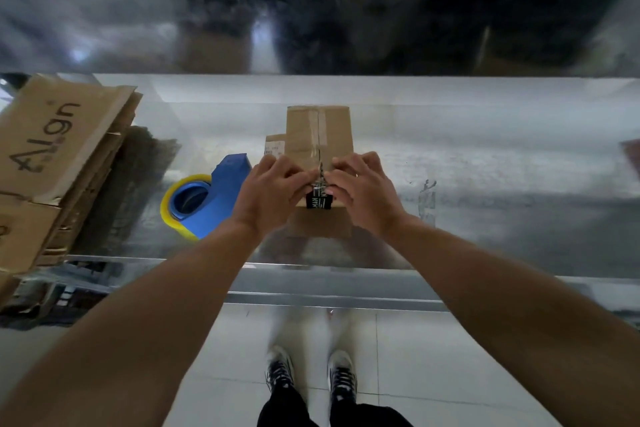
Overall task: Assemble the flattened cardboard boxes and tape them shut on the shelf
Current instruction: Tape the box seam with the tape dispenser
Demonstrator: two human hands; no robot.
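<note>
My left hand [273, 191] grips the box [318, 128] at its 6 o'clock end, fingers curled over the top flap. My right hand [363, 187] clamps the same end from 3 o'clock. Both sets of fingertips meet at the centre seam, just above a black label [320, 202]. The box sits mid-shelf [485, 218]. At its 9 o'clock lies the tape dispenser [214, 198], and farther out that way the flat cardboard [52, 156].
</note>
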